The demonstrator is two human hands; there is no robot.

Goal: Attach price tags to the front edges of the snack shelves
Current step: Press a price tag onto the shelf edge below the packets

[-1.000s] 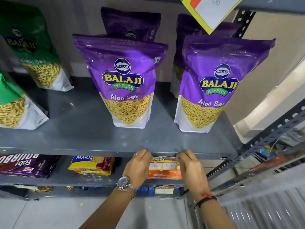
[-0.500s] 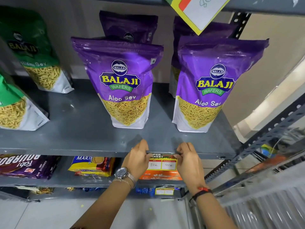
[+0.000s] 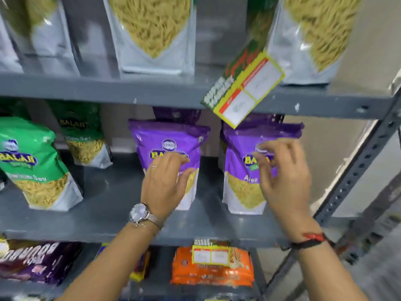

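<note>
A yellow-bordered price tag [image 3: 211,253] hangs from the front edge of the middle grey shelf [image 3: 65,234], below the purple snack bags. Another tag [image 3: 244,89] hangs crooked on the front edge of the upper shelf [image 3: 108,89]. My left hand [image 3: 166,183] is raised in front of the left purple Aloo Sev bag [image 3: 169,140], fingers apart, holding nothing. Held up before the right purple bag [image 3: 245,187], my right hand [image 3: 282,177] has loosely curled fingers and is empty. Both hands are blurred by motion.
Green sev bags [image 3: 32,161] stand on the middle shelf at left. Pale bags of sev [image 3: 152,33] fill the upper shelf. Biscuit packs, orange [image 3: 212,272] and purple [image 3: 36,259], lie on the lower shelf. A perforated steel upright [image 3: 358,168] runs along the right side.
Both hands have let go of the lower tag and risen in front of the purple bags. The view has tilted up, showing the upper shelf and its crooked tag.
</note>
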